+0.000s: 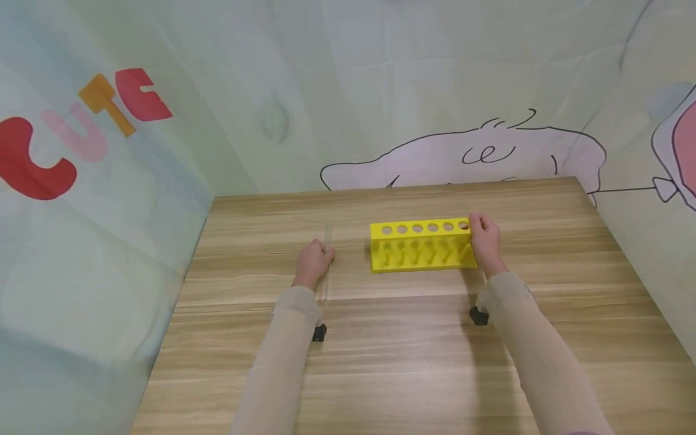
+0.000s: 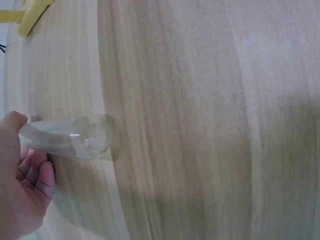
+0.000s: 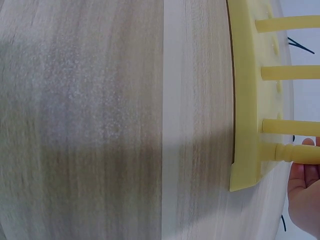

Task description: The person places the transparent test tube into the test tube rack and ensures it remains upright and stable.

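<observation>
Left of the frame's middle, a clear tube (image 2: 70, 138) is pinched by the left hand (image 1: 314, 264), its long axis running up and down the picture, apart from the crosswise yellow rack (image 1: 424, 236) gripped at its right end by the right hand (image 1: 486, 239).

A creased, pale grey-green fabric backdrop (image 1: 337, 72) is hanging behind and along both sides of a light-brown wood-grain tabletop (image 1: 397, 374). On the left, 4 printed letters (image 1: 87, 148) in red, pink and orange are spelling "CUTE". At the back, a whitish black-outlined cartoon figure (image 1: 446, 160) is showing; a pink printed balloon (image 1: 687, 145) is appearing rightward. Soft light is glinting off the tabletop.
</observation>
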A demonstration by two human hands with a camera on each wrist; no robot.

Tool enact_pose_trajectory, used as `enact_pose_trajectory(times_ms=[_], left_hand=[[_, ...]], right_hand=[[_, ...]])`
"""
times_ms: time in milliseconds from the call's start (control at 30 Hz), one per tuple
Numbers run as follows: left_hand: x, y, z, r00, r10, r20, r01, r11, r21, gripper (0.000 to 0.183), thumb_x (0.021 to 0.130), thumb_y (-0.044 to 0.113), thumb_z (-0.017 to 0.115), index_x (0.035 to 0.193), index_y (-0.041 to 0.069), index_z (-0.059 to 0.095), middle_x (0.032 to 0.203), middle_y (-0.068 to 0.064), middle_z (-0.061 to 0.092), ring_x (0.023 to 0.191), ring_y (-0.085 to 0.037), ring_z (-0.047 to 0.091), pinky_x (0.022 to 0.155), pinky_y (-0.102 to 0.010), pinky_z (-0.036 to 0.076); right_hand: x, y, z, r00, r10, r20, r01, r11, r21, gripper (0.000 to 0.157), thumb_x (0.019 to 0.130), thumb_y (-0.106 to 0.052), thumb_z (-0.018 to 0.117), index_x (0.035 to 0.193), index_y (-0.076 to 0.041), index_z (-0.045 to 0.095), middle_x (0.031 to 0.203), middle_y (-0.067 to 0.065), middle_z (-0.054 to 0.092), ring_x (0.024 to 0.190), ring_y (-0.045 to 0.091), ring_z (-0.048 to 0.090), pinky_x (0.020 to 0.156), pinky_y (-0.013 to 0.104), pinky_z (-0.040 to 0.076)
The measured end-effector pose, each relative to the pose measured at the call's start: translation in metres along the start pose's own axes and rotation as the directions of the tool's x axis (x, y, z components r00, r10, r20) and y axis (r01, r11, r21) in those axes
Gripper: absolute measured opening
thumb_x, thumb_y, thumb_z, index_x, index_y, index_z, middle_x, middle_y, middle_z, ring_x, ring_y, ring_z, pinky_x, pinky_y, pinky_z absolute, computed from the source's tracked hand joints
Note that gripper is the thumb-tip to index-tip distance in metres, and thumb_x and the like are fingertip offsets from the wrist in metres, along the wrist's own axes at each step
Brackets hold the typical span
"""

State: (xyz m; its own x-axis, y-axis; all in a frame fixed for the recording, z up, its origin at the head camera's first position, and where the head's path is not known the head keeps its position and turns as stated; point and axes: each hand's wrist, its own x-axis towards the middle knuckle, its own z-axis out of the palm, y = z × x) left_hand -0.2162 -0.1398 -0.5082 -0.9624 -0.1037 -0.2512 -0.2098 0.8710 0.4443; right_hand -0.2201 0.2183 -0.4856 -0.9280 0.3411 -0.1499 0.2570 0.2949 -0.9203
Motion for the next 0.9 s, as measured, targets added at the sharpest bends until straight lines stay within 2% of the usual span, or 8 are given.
enact_pose_trajectory(times_ms=[133,333,667,900], left_hand=[[-0.0004,0.0022,-0.0001,1.0,-0.013,-0.012,0.013,1.0,-0.017,0.026,0.086,0.033,0.051,0.083,0.007,0.048,0.075,-0.005,0.051,0.065,-0.017,0.046,0.053,-0.024,0.038],[-0.0028,0.007,-0.0013,0.999,-0.021,-0.029,0.021,1.0,-0.008,0.024,0.083,0.031,0.053,0.075,0.009,0.044,0.07,-0.003,0.046,0.061,-0.016,0.043,0.049,-0.022,0.033],[-0.0036,0.0094,-0.0028,0.999,-0.024,-0.022,0.024,1.0,-0.001,0.025,0.083,0.03,0.054,0.074,0.01,0.044,0.069,-0.003,0.046,0.06,-0.017,0.044,0.048,-0.023,0.033],[0.0032,0.0056,0.0019,0.999,-0.034,-0.013,0.034,0.999,-0.008,0.026,0.081,0.028,0.055,0.07,0.007,0.045,0.066,-0.005,0.047,0.057,-0.018,0.044,0.047,-0.027,0.036]], right_hand=[[0.0005,-0.0002,0.0005,1.0,0.009,-0.005,-0.009,1.0,0.012,0.044,0.09,-0.052,0.032,0.093,-0.012,0.05,0.091,-0.002,0.05,0.081,0.01,0.04,0.07,0.021,0.036],[0.0017,0.0002,0.0012,1.0,0.019,0.001,-0.019,1.0,0.013,0.045,0.09,-0.051,0.031,0.096,-0.011,0.05,0.095,0.001,0.05,0.087,0.013,0.041,0.074,0.021,0.035],[0.0042,0.004,0.0016,1.0,0.006,-0.002,-0.006,1.0,0.008,0.043,0.091,-0.048,0.032,0.098,-0.01,0.051,0.096,0.002,0.051,0.086,0.013,0.041,0.073,0.022,0.036],[0.0027,0.0031,0.0019,1.0,0.0,-0.018,0.0,1.0,-0.005,0.052,0.089,-0.054,0.03,0.101,-0.008,0.051,0.097,0.004,0.052,0.085,0.013,0.041,0.073,0.022,0.036]])
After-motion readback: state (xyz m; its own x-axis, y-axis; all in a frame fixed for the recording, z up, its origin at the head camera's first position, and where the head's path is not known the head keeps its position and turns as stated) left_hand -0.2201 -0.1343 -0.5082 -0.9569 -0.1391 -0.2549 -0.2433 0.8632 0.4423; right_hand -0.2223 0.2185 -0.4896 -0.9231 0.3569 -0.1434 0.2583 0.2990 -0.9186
